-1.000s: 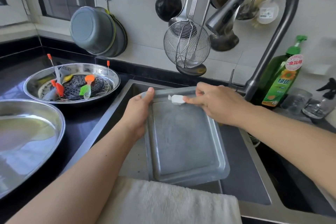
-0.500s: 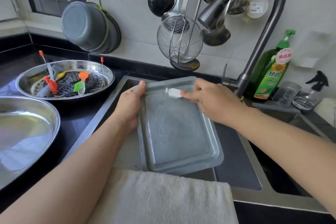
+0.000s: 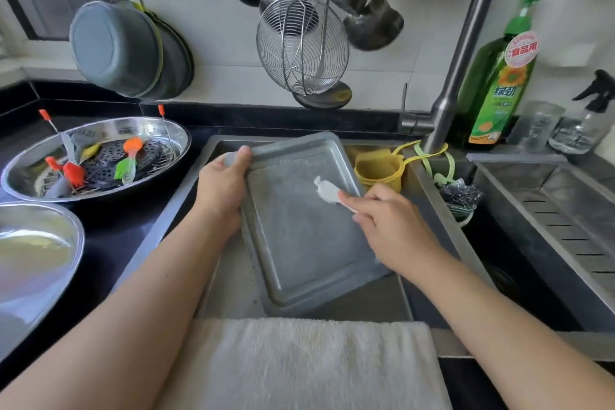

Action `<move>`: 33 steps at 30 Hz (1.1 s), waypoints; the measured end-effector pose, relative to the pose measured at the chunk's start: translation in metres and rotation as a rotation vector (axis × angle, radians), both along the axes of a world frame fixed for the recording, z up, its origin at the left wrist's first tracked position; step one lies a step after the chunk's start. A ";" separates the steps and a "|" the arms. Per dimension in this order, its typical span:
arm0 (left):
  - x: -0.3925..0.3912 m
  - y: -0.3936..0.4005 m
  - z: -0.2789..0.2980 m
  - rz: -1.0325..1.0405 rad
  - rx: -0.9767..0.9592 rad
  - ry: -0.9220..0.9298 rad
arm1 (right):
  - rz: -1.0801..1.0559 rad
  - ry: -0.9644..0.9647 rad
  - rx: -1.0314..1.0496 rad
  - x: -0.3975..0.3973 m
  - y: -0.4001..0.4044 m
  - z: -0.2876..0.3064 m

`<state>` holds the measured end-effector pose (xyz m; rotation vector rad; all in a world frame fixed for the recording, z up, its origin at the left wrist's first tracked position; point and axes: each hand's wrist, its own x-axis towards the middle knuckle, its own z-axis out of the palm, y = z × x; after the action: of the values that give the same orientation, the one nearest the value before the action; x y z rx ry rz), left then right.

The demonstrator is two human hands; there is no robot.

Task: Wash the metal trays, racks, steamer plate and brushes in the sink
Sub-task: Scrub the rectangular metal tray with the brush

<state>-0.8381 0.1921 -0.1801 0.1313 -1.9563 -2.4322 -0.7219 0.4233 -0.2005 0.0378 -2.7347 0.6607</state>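
A grey rectangular metal tray (image 3: 299, 243) lies tilted in the sink (image 3: 432, 210). My left hand (image 3: 221, 183) grips its far left corner, thumb over the rim. My right hand (image 3: 389, 226) pinches a small white brush (image 3: 327, 191) whose head touches the tray's upper right area. On the left counter a round steel tray (image 3: 159, 133) holds a black perforated steamer plate (image 3: 100, 163), a wire rack and red, orange and green silicone brushes (image 3: 128, 163).
A second steel tray (image 3: 33, 243) sits at the near left. A white towel (image 3: 299, 363) covers the sink's front edge. The faucet (image 3: 466, 43), a green soap bottle (image 3: 502, 76), a yellow strainer (image 3: 379, 170) and a steel scourer (image 3: 462, 193) stand at right. Ladles and a wire skimmer (image 3: 299, 43) hang above.
My right hand has drawn the white brush from the tray's far edge down and to the right across its surface. My left hand keeps its grip on the corner.
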 end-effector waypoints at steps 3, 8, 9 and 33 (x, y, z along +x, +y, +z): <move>0.003 -0.001 -0.003 0.010 -0.089 0.013 | -0.049 0.082 -0.137 0.001 0.011 0.011; 0.003 -0.004 -0.004 0.198 0.010 -0.014 | -0.102 0.100 -0.222 -0.001 0.023 0.015; 0.003 -0.005 -0.003 0.262 0.079 -0.040 | -0.123 0.119 -0.257 -0.002 0.023 0.014; 0.040 0.015 0.010 -0.307 -0.016 -0.019 | -0.283 0.106 0.049 0.014 0.001 0.037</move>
<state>-0.7977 0.2070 -0.1701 -0.1590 -2.1458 -2.5990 -0.7084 0.4244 -0.1640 -0.2887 -2.5846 0.4968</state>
